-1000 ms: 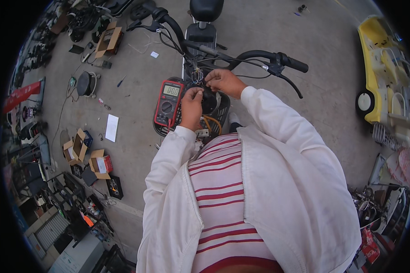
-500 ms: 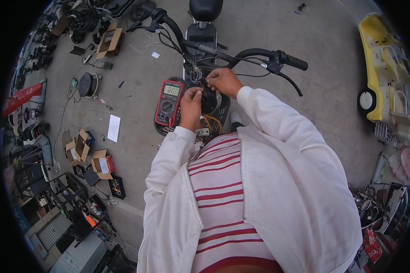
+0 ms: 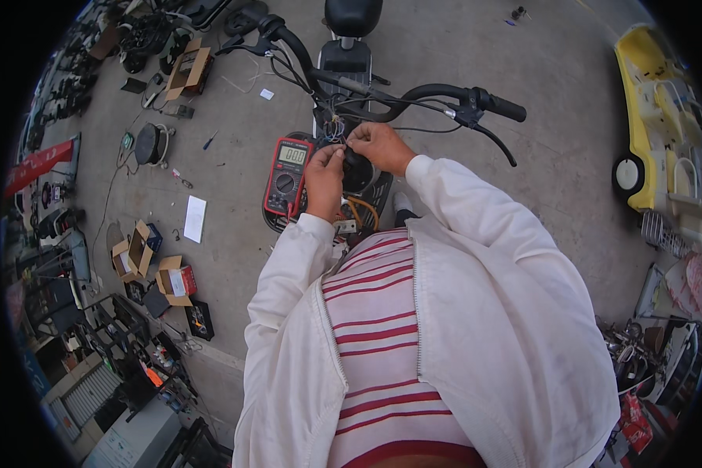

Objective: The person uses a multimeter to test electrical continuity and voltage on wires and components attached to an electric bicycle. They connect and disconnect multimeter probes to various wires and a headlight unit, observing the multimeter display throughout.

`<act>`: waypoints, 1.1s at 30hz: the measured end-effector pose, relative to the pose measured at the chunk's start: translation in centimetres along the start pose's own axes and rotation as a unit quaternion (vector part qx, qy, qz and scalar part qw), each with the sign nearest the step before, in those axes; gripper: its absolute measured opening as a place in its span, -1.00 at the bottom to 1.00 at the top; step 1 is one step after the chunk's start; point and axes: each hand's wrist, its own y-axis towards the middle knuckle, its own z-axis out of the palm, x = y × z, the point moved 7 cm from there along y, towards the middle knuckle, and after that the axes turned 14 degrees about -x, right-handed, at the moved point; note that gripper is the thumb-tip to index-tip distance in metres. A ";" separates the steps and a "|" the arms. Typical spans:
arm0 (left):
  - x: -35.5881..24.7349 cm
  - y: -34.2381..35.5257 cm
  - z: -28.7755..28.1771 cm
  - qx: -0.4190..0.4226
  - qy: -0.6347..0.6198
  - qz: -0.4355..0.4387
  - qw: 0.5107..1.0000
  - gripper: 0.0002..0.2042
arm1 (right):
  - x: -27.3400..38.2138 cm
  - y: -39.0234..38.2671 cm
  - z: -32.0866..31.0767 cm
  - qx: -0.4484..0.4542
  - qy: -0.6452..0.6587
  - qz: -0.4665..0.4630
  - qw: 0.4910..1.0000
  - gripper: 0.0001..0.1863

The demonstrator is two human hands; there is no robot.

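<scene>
My left hand (image 3: 324,186) is closed in a pinch just right of a red-and-black digital multimeter (image 3: 286,184), partly covering its edge. Whatever its fingertips hold is too small to make out. From the right, my right hand (image 3: 384,148) pinches a thin wire beside a loose bundle of thin wires (image 3: 334,128). The two sets of fingertips almost meet. The bundle comes out below the handlebar (image 3: 413,95) of a black two-wheeler. Under my hands lies a round dark part (image 3: 357,173), partly hidden. Orange cables (image 3: 362,209) loop nearer to me.
The two-wheeler's black seat (image 3: 352,17) is beyond the handlebar. On the concrete floor to the left lie a screwdriver (image 3: 210,140), a white sheet (image 3: 195,219), a round black stool (image 3: 153,145) and open cardboard boxes (image 3: 175,281). A yellow vehicle body (image 3: 636,93) stands at the right.
My right hand has shifted slightly left and down, and my left hand slightly up and left. Their fingertips are now closer together. The multimeter and the two-wheeler look unmoved.
</scene>
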 end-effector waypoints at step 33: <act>0.8 0.9 1.3 0.001 -0.103 -0.106 0.989 -0.83 | 5.5 -2.7 -0.3 -0.075 -0.329 -0.392 0.856 -0.88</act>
